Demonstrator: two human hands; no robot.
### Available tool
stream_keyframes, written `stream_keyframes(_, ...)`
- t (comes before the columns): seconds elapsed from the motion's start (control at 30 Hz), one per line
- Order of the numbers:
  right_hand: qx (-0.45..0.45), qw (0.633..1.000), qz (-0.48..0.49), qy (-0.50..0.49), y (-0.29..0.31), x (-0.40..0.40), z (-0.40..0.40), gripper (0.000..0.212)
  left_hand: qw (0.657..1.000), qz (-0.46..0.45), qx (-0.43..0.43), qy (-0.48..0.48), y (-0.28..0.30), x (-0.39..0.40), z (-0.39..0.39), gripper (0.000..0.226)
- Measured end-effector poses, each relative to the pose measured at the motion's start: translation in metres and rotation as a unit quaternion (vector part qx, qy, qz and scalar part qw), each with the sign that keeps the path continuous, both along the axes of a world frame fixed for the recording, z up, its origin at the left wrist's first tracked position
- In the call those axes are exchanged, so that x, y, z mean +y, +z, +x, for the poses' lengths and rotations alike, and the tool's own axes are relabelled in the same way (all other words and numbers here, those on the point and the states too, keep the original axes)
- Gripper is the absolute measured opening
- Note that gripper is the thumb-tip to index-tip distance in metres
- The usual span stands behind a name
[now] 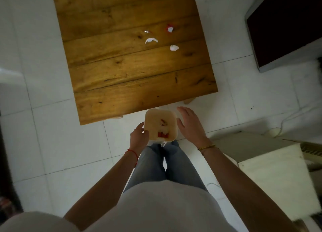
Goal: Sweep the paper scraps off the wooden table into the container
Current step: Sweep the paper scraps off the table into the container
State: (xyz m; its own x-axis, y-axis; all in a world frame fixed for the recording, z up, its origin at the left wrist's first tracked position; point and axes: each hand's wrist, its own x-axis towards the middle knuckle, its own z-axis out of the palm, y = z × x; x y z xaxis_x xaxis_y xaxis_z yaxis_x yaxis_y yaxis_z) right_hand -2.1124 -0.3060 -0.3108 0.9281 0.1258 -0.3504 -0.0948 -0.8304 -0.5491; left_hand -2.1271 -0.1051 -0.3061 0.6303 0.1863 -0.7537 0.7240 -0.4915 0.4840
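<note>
So, the square wooden plank desk (132,60) has four paper scraps left on it, all bunched in the far right part of the top: a small silvery-white scrap (146,31), a red and white crumpled scrap (169,28), a torn white scrap (151,40) and a white balled-up scrap (174,48). They sit near each other but not touching.

The beige square plastic container with rounded corners (161,125) is held just off the near edge of the desk, above the person's jeans-covered legs (167,163). Inside it are some red and white paper bits (163,131); they're too blurry to count.

The left hand (138,135) has its fingers (142,127) wrapped on the container's left rim, gripping it. The right hand (190,123) is just beside the right wall, fingers spread open; can't tell if it's actually touching. The floor is white tile (52,127).
</note>
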Motion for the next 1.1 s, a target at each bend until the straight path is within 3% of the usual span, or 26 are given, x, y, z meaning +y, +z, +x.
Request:
stream_keyframes(0.33,-0.057,0.988,-0.004,-0.141,0.071,-0.041,-0.014,0.037,0.993,-0.026,-0.074,-0.091,0.077,-0.024,0.032,0.039)
stream_keyframes(0.63,-0.081,0.971,-0.009,-0.224,0.105,-0.137,-0.001,0.04,0.969,0.02,-0.114,-0.216,0.114,-0.106,0.084,0.011)
stream_keyframes(1.1,-0.097,0.985,-0.02,-0.14,0.152,-0.381,0.075,0.04,0.975,-0.001,-0.171,-0.139,0.142,-0.334,0.143,0.032)
